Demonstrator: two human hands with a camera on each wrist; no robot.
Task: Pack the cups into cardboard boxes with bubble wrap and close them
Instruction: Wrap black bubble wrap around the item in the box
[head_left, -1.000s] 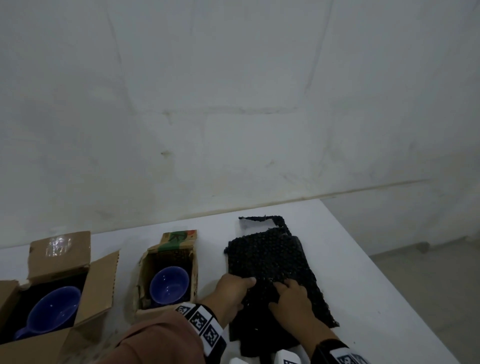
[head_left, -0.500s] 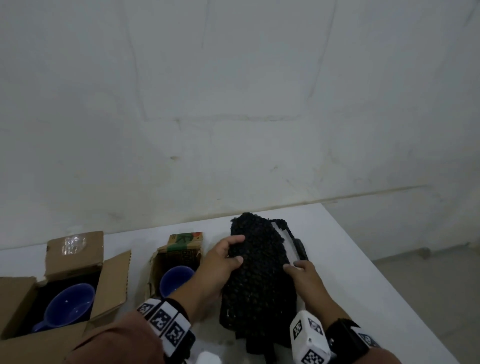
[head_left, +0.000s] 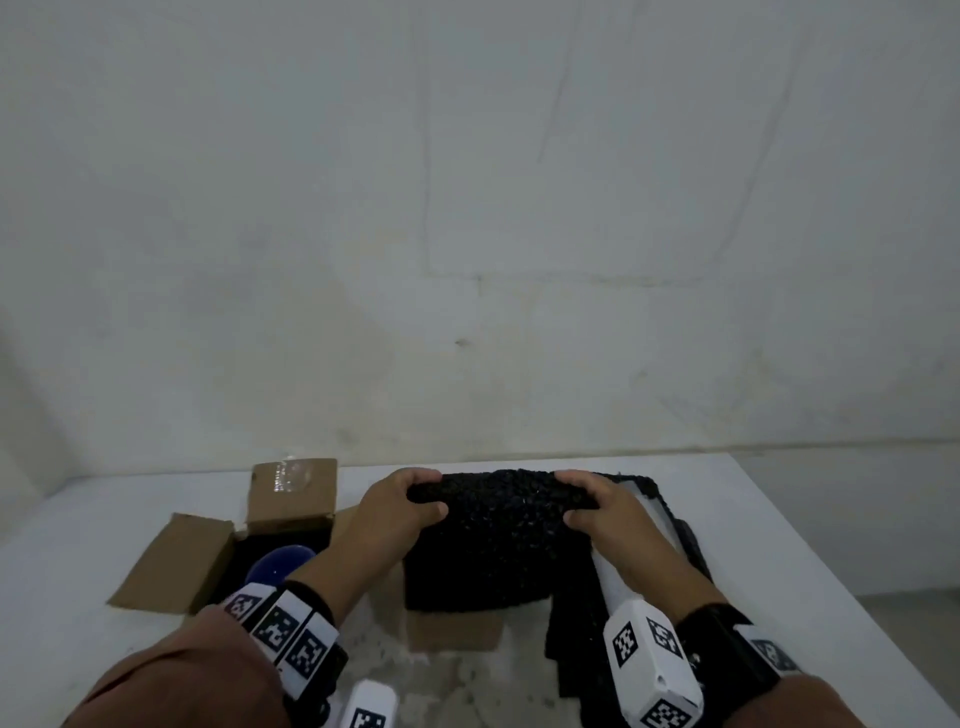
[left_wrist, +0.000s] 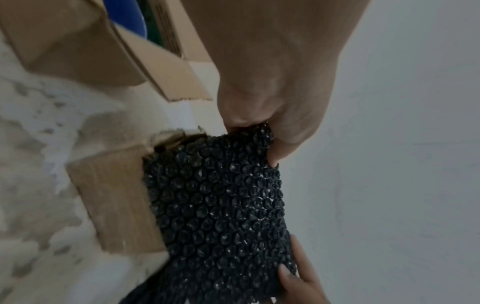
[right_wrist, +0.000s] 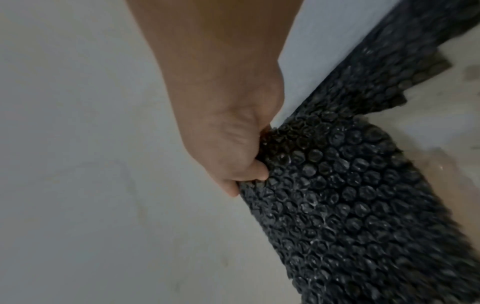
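Hands, our left hand and right hand, pinch 1 black bumpy bubble wrap sheet, maybe over a small brown cardboard box.

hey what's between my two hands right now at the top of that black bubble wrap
Only the bubble wrap sheet itself: its top edge spans from the left hand to the right hand, both gripping it. The head view shows this.
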